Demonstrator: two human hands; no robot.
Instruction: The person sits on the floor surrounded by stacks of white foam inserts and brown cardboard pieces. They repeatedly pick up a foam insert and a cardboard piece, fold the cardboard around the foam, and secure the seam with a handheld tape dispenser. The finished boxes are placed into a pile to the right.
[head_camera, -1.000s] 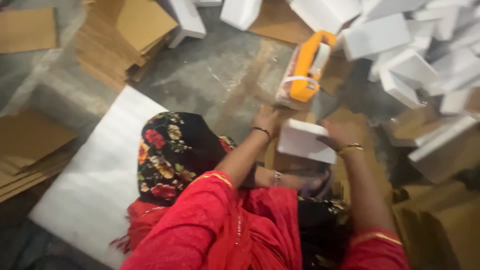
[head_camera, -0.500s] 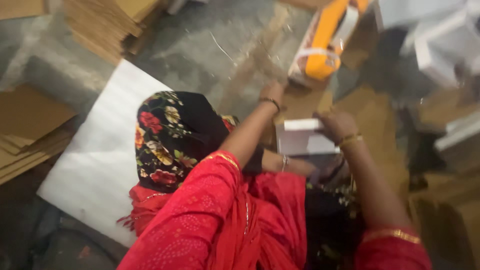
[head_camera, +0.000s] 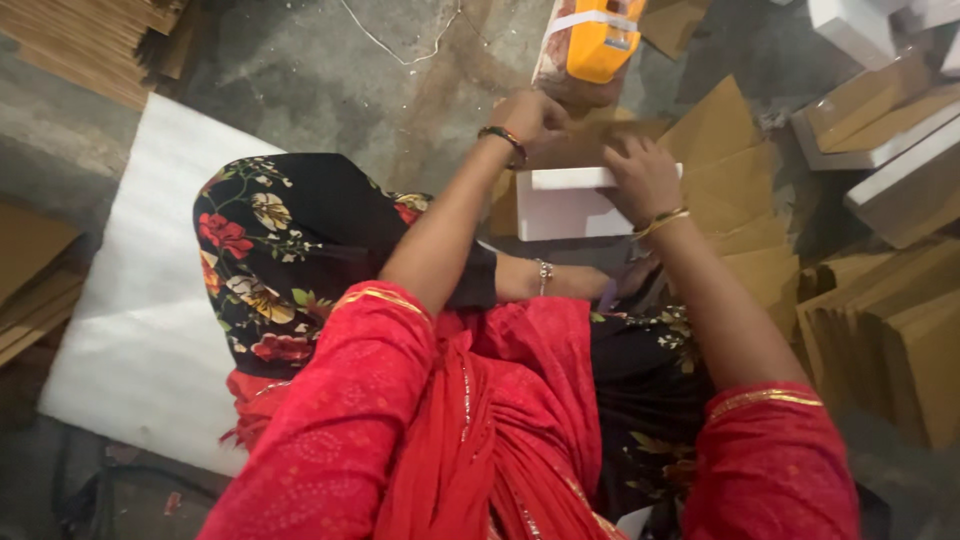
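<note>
Two hands work a white foam block (head_camera: 562, 203) at centre: right hand (head_camera: 643, 178) pressed flat on top, left hand (head_camera: 534, 116) curled at its far edge. Flat cardboard sheets (head_camera: 735, 165) lie right; orange bottle (head_camera: 590, 40) far.

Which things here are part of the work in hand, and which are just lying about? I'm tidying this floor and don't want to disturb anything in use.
In hand:
left hand, on the brown cardboard
right hand, on the white block

Lying about:
orange packet
white sheet
cardboard stack
white blocks
folded cartons
</note>
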